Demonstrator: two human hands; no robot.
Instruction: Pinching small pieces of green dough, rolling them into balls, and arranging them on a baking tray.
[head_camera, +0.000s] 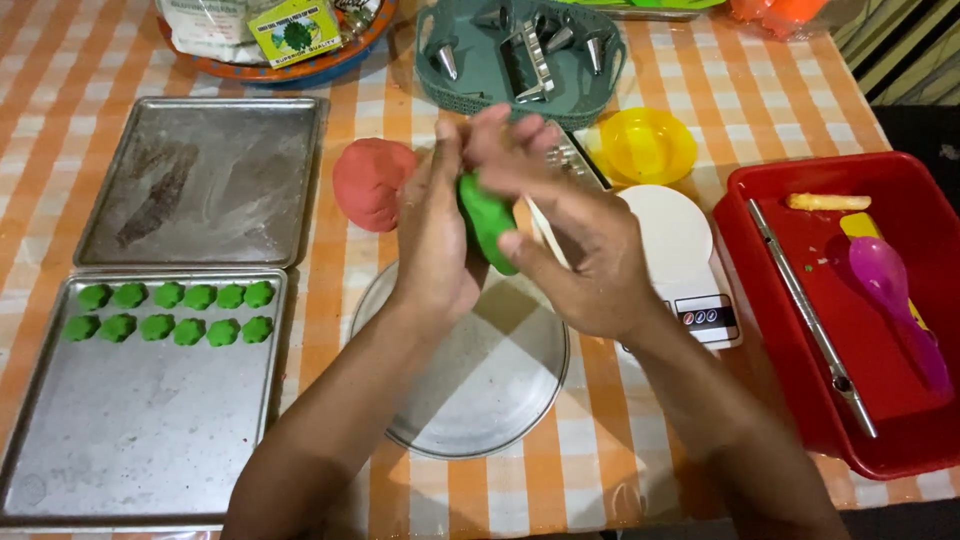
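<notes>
I have the lump of green dough (489, 222) pressed between my two palms, above the far edge of the round glass plate (470, 368) on the orange-checked surface (600, 440). My left hand (432, 240) stands upright against its left side, fingers pointing far; my right hand (570, 240) lies across its right side, fingertips curled over the top. The dough's long axis runs near to far, tilted a little to the right at its near end. Both grips are nearly closed flat on it, neither clenched (only a strip of green shows between them). Just left of my left hand sits a rounded mound of red dough (370, 183). Far to the left, a steel baking tray (130, 440) carries two rows of small green flower-shaped pieces (170, 312).
</notes>
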